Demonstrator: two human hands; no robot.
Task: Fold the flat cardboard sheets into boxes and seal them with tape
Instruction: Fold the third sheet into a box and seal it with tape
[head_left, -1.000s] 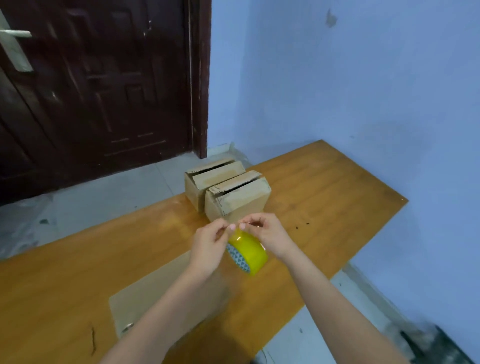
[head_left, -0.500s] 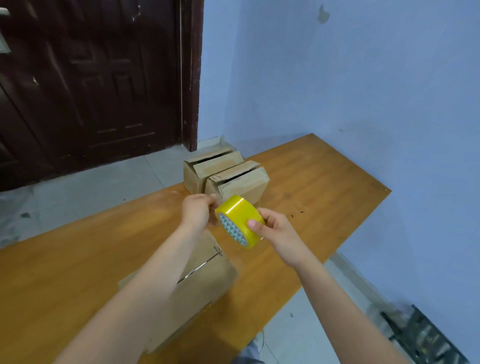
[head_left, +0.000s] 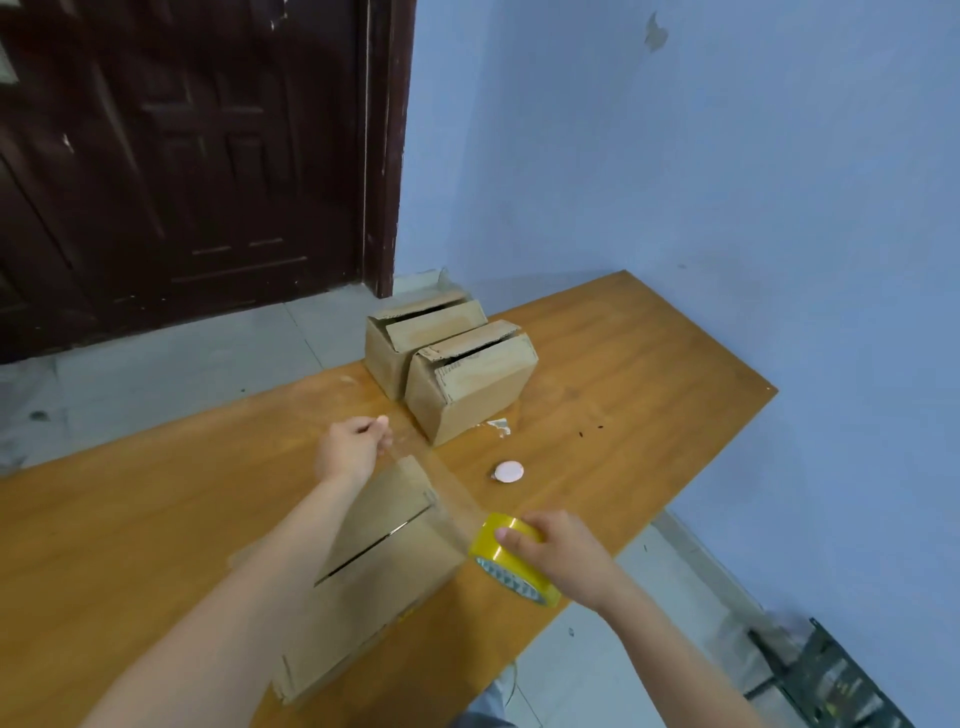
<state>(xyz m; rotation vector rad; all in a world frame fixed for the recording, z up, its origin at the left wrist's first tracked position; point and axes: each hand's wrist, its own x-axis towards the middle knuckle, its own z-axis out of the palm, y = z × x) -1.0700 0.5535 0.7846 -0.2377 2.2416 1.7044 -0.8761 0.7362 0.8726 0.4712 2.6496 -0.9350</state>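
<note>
The two hands have drawn well apart since half a second ago, when they met close together at the yellow tape roll (head_left: 514, 558) held up above the bench (head_left: 156, 519). The right hand (head_left: 558, 551) has come down and toward the near edge of the bench, its fingers curled over the top of the roll and gripping it just beside the near corner of the cardboard box (head_left: 384, 566) that lies in front of the person. The left hand (head_left: 353, 447) has gone the other way, out past the far corner of that box, fingers pinched on the free end of a clear strip of tape (head_left: 441, 499). The strip now runs stretched from the left hand to the roll, above the box's right edge; earlier no length of tape showed between the hands. The box lies with its slit seam facing up, partly under the left forearm. Two folded boxes (head_left: 457, 369) stand side by side at the far edge of the bench, as before. A small white disc (head_left: 508, 472) and a scrap of torn paper (head_left: 496, 426), earlier hidden behind the hands, lie on the bench between the boxes and the roll.
</note>
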